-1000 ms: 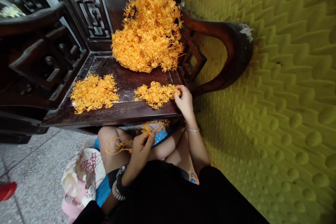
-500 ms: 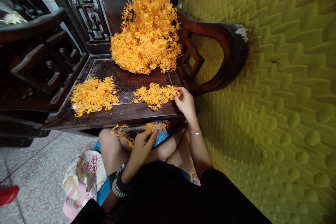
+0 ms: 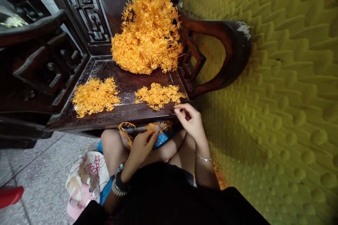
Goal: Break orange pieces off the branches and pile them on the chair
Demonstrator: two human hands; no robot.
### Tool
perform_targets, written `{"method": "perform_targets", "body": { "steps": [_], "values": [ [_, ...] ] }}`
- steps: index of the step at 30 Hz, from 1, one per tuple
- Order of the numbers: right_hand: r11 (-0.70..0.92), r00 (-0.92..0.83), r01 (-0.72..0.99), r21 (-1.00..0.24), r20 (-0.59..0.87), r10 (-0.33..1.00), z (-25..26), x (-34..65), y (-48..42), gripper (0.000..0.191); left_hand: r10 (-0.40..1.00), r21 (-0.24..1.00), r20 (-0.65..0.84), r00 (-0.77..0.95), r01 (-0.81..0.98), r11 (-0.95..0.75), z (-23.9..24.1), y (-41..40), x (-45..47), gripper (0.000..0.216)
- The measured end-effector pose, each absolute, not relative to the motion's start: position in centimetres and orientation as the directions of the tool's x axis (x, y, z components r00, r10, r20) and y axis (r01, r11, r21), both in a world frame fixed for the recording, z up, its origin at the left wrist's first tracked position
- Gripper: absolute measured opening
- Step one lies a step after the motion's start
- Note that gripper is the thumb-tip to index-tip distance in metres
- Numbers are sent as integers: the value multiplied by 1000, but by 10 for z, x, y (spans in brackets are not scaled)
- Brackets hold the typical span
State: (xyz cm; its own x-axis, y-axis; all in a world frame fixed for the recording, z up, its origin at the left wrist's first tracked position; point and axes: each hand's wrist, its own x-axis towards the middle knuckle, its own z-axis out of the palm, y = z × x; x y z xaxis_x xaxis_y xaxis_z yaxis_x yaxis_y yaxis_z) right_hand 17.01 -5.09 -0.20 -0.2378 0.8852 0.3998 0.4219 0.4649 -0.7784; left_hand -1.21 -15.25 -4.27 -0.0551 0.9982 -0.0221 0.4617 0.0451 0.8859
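My left hand (image 3: pixel 144 141) is low over my lap, thumb and fingers pinched on a branching orange plastic strand (image 3: pixel 126 132) that trails to the left. More orange pieces (image 3: pixel 161 126) lie beyond its fingertips, under the seat edge. At the front edge of the dark wooden chair seat (image 3: pixel 126 112), my right hand (image 3: pixel 189 119) has loosely curled fingers, thumb and forefinger slightly apart, with nothing visible between them. Just past it lies a small flat pile of orange spidery pieces (image 3: pixel 158 96). A second small pile (image 3: pixel 95 97) rests at the seat's left.
A tall heap of orange pieces (image 3: pixel 148 31) stands at the back of the seat. The curved armrest (image 3: pixel 235 54) and a yellow-green embossed wall (image 3: pixel 285 95) close off the right side. A white and pink bag (image 3: pixel 88 174) and a red object (image 3: pixel 10 197) are on the speckled floor.
My right hand has let go at the right end of the near pile and drawn back toward me. Orange pieces stay where its fingertips were. My left hand keeps its pinch.
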Motion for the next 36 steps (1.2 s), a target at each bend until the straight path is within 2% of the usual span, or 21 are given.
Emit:
{"method": "perform_targets", "body": {
  "steps": [2, 4, 9, 13, 17, 19, 21, 22, 24, 27, 29, 32, 34, 36],
  "values": [
    [448, -466, 332, -830, 269, 843, 2, 164, -60, 23, 1000, 867, -25, -12, 497, 27, -39, -151, -13, 43],
    [418, -607, 280, -864, 178, 775, 2, 156, -64, 27, 999, 856, -22, 28, 517, 4, -36, -150, -13, 40],
    [312, -703, 214, -926, 76, 708, -8, 142, -63, 34, 997, 866, -29, 75, 500, -12, -29, -153, -17, 32],
    [64, -557, -39, -997, 75, 827, -10, 131, -76, 31, 999, 964, -5, 34, 265, -4, -20, -160, -14, 46],
    [-90, -449, -288, -954, 52, 892, 12, 129, -93, 28, 996, 995, -72, 59, -64, 76, -4, -168, -1, 54],
    [-54, -366, -412, -910, 111, 924, 28, 137, -85, 28, 984, 975, -97, 150, -184, 125, 1, -174, 4, 59],
    [112, -146, -548, -829, 227, 963, 42, 149, -64, 31, 961, 948, -111, 252, -262, 178, -2, -180, 6, 60],
    [223, -32, -555, -801, 288, 957, 46, 154, -50, 32, 949, 934, -125, 290, -289, 211, -5, -183, 6, 60],
    [335, 41, -409, -849, 350, 936, 48, 160, -23, 32, 947, 897, -145, 287, -365, 248, -11, -186, 5, 59],
    [427, -86, 0, -904, 425, 901, 35, 155, 4, 33, 979, 785, -71, 191, -594, 173, -12, -182, -1, 61],
    [515, -116, 274, -812, 503, 856, 26, 149, 14, 36, 993, 667, 6, 118, -740, 84, -4, -175, -9, 63],
    [569, -127, 584, -578, 627, 768, 16, 144, 24, 40, 999, 541, 37, 3, -841, -17, 6, -166, -25, 64],
    [574, -171, 665, -478, 651, 740, 12, 144, 30, 36, 986, 530, -2, -166, -837, -140, 5, -163, -33, 64],
    [585, -212, 671, -454, 640, 739, 7, 143, 37, 28, 934, 567, -37, -356, -777, -273, -3, -162, -36, 64]
  ]
}}
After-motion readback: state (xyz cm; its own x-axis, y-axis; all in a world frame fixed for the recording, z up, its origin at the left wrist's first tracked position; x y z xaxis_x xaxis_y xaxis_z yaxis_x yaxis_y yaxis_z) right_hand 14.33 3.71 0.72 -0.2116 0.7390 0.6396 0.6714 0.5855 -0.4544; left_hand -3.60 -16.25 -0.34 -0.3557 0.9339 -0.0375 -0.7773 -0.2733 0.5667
